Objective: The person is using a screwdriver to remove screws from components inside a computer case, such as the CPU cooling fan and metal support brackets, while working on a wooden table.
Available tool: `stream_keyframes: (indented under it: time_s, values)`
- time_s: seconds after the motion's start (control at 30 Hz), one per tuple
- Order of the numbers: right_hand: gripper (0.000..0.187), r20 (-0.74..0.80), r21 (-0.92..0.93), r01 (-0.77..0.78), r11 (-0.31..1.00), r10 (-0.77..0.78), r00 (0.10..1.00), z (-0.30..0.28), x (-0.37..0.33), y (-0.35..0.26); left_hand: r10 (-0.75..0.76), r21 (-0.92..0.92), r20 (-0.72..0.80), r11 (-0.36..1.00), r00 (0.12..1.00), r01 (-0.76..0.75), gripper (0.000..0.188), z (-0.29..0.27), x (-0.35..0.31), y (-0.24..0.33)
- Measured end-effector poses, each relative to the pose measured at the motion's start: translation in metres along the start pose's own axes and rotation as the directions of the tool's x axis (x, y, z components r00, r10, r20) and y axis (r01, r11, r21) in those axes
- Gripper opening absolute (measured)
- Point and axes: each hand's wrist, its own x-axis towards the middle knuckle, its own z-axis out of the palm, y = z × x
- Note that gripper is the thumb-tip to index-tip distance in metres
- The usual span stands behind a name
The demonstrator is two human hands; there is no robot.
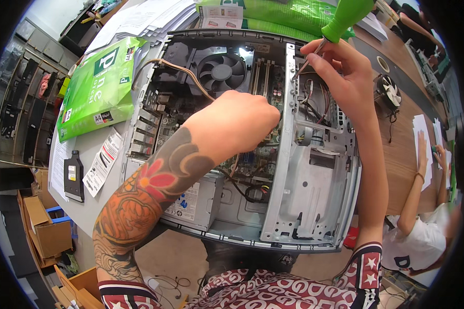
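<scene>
An opened desktop computer case (319, 180) lies flat in front of me, its inside facing up. My right hand (345, 77) is closed on a screwdriver (346, 21) with a bright green handle. The screwdriver slants, its thin shaft pointing down toward the metal rail (283, 154) of the drive bay, near the far end. My left hand (245, 119) is curled over the motherboard (265, 92), knuckles up, beside the rail. What its fingers hold, if anything, is hidden beneath it. A black fan (221, 72) sits at the far side of the case, and the power supply (191, 203) at the near left.
Green paper packs (100, 87) and loose papers (139, 20) lie left of and behind the case. A black drive-like part (73, 176) rests at the left. On the right are a loose fan (387, 92), a tape roll (383, 64) and another person's hands (423, 152) on papers.
</scene>
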Motion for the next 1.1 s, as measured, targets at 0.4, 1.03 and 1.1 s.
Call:
stream_keyframes:
  time_s: [0.4, 1.03, 1.1]
  values:
    - [0.011, -0.002, -0.027, 0.003, 1.000, -0.003, 1.000, -0.001, 0.001, 0.001, -0.011, -0.125, 0.048, 0.992, 0.999, 0.017, 0.011, 0.002, -0.003, -0.010]
    - [0.013, 0.002, 0.001, 0.031, 1.000, -0.031, 1.000, -0.001, 0.001, -0.003, 0.049, -0.105, -0.015, 0.993, 0.999, -0.050, 0.016, 0.005, -0.005, -0.009]
    - [0.012, -0.009, -0.014, 0.019, 1.000, -0.019, 1.000, -0.001, 0.001, -0.001, 0.056, -0.108, -0.007, 0.993, 0.998, -0.057, 0.016, 0.005, -0.002, -0.008]
